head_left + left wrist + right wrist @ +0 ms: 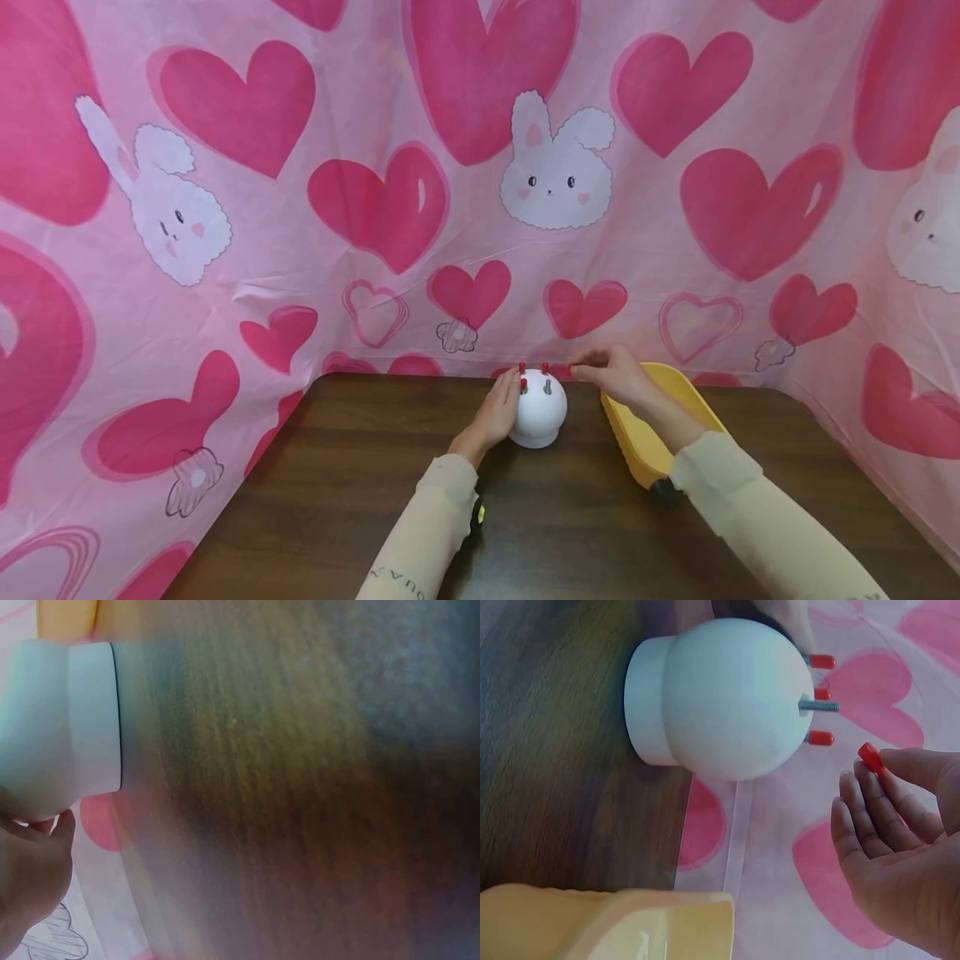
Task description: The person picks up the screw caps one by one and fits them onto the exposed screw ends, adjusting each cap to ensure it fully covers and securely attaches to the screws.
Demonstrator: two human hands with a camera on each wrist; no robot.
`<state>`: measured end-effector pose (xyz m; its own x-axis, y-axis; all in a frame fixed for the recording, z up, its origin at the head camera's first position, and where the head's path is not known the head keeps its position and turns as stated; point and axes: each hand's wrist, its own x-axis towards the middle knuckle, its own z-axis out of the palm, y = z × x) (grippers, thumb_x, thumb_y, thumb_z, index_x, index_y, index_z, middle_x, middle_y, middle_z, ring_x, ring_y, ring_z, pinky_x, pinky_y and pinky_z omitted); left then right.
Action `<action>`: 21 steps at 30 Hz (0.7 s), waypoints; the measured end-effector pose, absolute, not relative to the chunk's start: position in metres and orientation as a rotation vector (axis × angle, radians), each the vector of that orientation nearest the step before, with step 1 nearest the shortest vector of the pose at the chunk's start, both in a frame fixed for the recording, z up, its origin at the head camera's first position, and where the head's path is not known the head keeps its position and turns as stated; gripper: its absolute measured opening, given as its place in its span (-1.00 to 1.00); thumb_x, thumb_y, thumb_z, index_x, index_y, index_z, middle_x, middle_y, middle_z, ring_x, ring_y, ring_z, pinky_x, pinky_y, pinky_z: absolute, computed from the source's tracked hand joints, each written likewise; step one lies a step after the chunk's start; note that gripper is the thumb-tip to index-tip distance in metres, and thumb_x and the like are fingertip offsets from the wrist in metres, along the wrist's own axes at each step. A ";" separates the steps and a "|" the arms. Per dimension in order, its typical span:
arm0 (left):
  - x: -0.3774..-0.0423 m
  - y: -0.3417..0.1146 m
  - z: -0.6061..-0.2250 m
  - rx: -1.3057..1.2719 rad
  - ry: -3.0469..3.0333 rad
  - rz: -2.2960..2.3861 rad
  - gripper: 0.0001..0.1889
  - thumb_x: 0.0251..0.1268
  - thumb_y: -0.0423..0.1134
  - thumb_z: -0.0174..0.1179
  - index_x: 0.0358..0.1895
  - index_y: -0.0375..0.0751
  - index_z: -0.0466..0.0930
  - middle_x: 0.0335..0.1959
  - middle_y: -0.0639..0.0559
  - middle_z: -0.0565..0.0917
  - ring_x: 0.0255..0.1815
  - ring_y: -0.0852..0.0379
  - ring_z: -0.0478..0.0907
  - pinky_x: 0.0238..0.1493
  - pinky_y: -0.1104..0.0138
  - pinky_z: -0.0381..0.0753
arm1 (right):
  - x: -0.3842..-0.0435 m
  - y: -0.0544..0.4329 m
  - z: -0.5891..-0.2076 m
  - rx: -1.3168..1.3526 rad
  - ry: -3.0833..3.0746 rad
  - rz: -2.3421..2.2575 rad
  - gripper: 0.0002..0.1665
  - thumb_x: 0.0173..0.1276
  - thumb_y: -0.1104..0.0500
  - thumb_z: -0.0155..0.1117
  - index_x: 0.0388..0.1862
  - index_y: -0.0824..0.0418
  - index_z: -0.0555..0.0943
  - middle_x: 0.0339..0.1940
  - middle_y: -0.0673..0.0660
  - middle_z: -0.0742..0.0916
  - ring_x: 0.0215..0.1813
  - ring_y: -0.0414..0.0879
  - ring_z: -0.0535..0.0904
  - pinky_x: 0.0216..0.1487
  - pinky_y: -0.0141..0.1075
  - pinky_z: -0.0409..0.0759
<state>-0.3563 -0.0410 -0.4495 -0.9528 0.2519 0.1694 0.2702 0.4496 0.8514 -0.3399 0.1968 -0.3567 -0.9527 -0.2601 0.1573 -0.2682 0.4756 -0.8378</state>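
A white ball on a round base stands on the table. Several threaded studs stick out of its top; red caps cover three of them, while one metal stud is bare. My left hand rests against the ball's left side, fingers extended along it. In the left wrist view that hand touches the ball, its fingertips partly hidden. To the right of the studs, my right hand pinches a small red cap between thumb and index finger, apart from the ball.
A yellow tray lies to the right on the brown wooden table, under my right forearm; its contents cannot be made out. Pink cloth with hearts and rabbits hangs behind the table and at its sides.
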 end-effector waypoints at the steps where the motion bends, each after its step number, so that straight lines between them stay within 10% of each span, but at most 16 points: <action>1: -0.357 -0.041 -0.450 -0.479 -2.660 -1.568 -0.34 0.68 0.21 -0.39 0.63 -0.05 0.12 0.59 -0.06 0.22 0.61 -0.12 0.13 0.56 -0.13 0.10 | -0.339 0.195 -0.356 0.488 -2.685 1.530 -0.68 0.46 0.16 0.35 0.10 0.29 0.69 0.02 0.25 0.76 0.02 0.10 0.66 0.08 -0.12 0.69; 21: -0.358 -0.041 -0.451 -0.456 -2.684 -1.594 -0.29 0.65 0.27 -0.38 0.65 -0.04 0.07 0.62 -0.04 0.19 0.63 -0.09 0.09 0.57 -0.12 0.07 | -0.340 0.169 -0.371 0.482 -2.649 1.343 -0.75 0.40 0.21 0.41 0.02 0.24 0.72 -0.03 0.20 0.77 0.02 0.12 0.69 0.08 -0.08 0.71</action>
